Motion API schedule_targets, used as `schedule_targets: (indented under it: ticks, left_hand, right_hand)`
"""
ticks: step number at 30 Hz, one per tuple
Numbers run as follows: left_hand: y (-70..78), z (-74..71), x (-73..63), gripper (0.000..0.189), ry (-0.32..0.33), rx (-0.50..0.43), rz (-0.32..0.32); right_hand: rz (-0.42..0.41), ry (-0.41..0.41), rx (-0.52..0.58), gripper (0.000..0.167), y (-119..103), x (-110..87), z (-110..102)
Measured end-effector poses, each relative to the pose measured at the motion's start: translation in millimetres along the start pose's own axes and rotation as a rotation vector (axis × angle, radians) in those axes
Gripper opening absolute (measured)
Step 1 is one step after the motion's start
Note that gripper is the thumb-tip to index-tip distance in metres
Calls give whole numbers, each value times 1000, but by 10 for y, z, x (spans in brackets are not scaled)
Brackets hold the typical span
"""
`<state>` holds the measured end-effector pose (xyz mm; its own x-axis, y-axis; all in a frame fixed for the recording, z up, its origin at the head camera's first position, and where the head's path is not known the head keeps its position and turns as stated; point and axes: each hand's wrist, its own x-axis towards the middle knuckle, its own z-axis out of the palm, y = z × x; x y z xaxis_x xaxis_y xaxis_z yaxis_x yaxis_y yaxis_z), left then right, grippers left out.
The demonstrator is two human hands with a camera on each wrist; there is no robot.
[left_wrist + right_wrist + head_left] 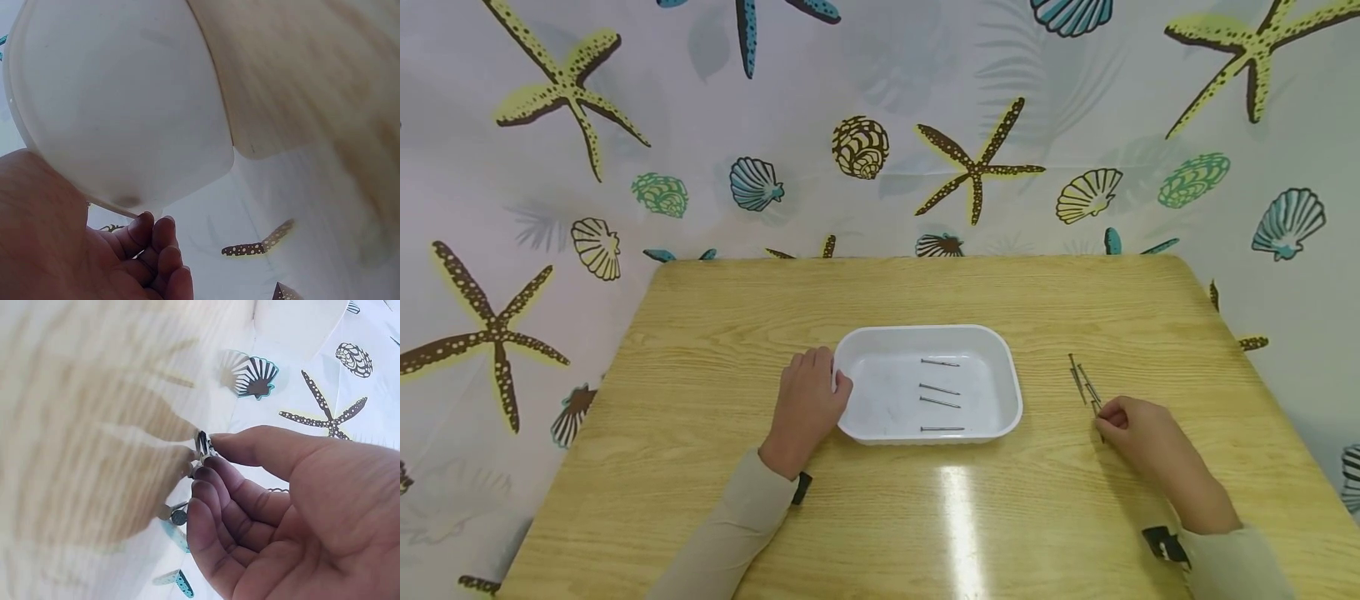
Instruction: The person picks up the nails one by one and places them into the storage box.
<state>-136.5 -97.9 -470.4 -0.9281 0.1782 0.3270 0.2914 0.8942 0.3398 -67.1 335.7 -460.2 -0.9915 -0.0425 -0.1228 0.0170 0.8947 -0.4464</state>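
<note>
A white tray (880, 367) stands on the table, with several nails (940, 388) lying apart across its floor. My left hand (808, 400) grips the tray's left end, the thumb over the rim and the fingers outside it. Close up in the left wrist view, the white wall (125, 94) meets that hand. To the right of the tray, my right hand (1138, 429) pinches a nail (202, 444) between thumb and forefinger, low over the table. Beside its fingertips lies a loose group of several nails (1078, 383). The fingers partly hide the pinched nail.
The wooden table (737, 300) shows a bright glare streak in front of the tray. A cloth (895, 83) printed with starfish and shells hangs behind the table and along its sides. A black strap (1163, 543) shows at the right wrist.
</note>
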Motion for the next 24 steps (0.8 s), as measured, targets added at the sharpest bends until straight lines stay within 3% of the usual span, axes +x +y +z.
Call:
schedule_targets:
  ticks: [24]
  left_hand:
    - [15,-13,9,12,-22,10,-17]
  right_hand:
    - [85,-154,7,22,-116,57,-51]
